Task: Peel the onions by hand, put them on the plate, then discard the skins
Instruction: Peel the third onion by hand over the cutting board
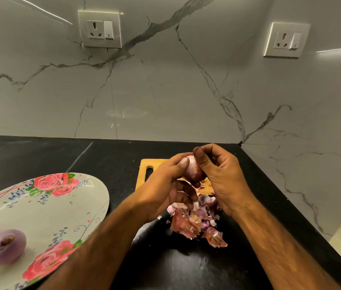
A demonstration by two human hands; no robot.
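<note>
Together, left hand [165, 185] and right hand [222, 174] fingers [183, 162] grip the onion [192, 170], long axis near upright.

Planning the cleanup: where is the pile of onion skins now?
Head view, right of centre: the pile of onion skins lies on the black counter at the cutting board's near edge, right of the floral plate.

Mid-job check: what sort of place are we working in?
Most likely a home kitchen: a dark stone counter against a marble-look wall with sockets, a wooden cutting board, and a flowered plate holding two peeled onions.
</note>
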